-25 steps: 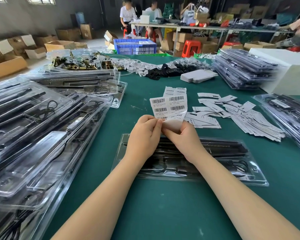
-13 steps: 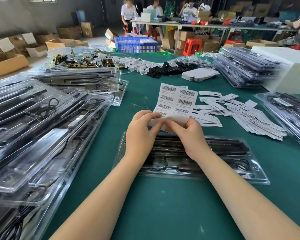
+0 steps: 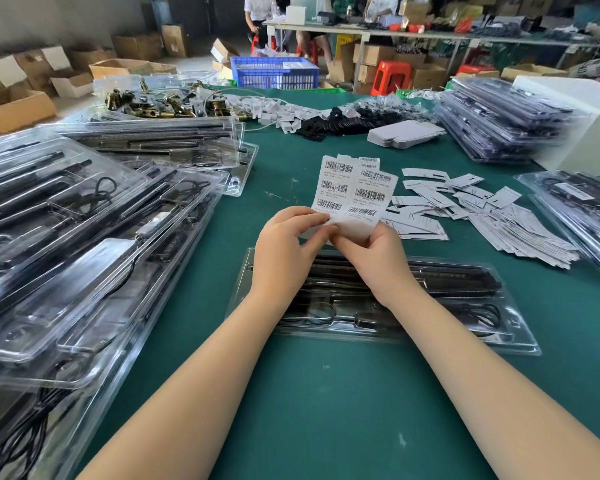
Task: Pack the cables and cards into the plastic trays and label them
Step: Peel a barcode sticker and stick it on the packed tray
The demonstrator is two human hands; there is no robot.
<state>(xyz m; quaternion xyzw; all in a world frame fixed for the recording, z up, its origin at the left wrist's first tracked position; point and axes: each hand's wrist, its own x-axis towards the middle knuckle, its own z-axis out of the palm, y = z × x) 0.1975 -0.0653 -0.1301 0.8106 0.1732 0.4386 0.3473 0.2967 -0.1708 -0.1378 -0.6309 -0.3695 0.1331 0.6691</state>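
1. White paper sheet of barcode labels (image 3: pixel 352 192): two columns of printed black barcodes with small text beneath each; bottom strip blank where the backing shows; top edge uneven.
2. Sheet is held upright above the green table (image 3: pixel 326 410), tilted slightly right, just over the far edge of a clear plastic clamshell tray holding black rods and cables (image 3: pixel 465 306).
3. Left hand (image 3: pixel 284 251): thumb and forefinger curled, pinching the sheet's lower left corner.
4. Right hand (image 3: pixel 371 261): fingers curled behind the blank lower strip, thumb in front, gripping the bottom edge. Fingertips of both hands meet at the sheet's lower middle.
5. Whether a label is lifted from the backing: cannot tell.
6. Loose white paper cards (image 3: pixel 482 216) lie scattered right of the sheet.
7. Stacked clear trays of black parts (image 3: pixel 84 237) fill the table's left side.
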